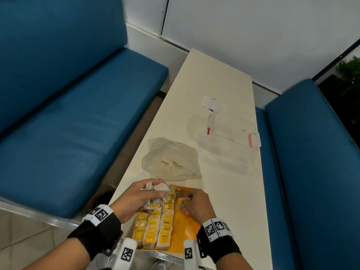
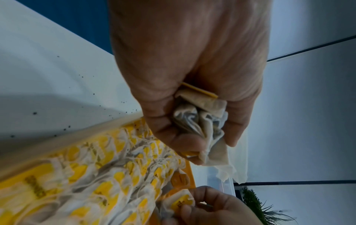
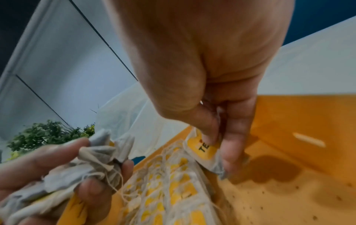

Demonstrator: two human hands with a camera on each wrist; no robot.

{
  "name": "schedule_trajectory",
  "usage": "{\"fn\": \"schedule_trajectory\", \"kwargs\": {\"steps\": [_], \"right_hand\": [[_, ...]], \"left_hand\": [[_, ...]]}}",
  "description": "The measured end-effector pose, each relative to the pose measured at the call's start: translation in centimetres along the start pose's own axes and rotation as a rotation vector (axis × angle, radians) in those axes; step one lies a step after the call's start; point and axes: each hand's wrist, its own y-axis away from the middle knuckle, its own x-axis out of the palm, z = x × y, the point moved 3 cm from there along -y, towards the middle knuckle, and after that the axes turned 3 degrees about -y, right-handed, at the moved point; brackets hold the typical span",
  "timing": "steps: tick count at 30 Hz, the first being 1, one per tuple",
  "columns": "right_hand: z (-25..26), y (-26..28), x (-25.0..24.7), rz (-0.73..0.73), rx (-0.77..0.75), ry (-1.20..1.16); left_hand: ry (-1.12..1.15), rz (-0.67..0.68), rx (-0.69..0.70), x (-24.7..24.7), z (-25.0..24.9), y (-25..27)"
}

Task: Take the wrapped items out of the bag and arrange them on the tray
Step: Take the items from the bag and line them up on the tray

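Note:
An orange tray lies at the near end of the white table, with rows of tea bags with yellow tags filling its left part. My left hand grips a bunch of tea bags over the tray's far left corner; the bunch shows crumpled in the fist. My right hand pinches one tea bag by its yellow tag, low over the tray's bare right half. A translucent plastic bag with more wrapped items lies just beyond the tray.
A clear plastic container with pink latches and its lid sit farther up the table on the right. Blue benches flank the narrow table on both sides. Dark crumbs dot the tray floor and table.

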Motion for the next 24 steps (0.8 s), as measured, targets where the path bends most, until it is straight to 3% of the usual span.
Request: {"fn": "schedule_trajectory", "kwargs": {"steps": [6, 24], "right_hand": [[0.3, -0.6, 1.1, -0.16, 0.042, -0.03], [0.6, -0.5, 2.5, -0.343, 0.161, -0.173]], "left_hand": [[0.004, -0.012, 0.008, 0.0, -0.1, 0.2], [-0.025, -0.002, 0.019, -0.1, 0.7, -0.1]]}}
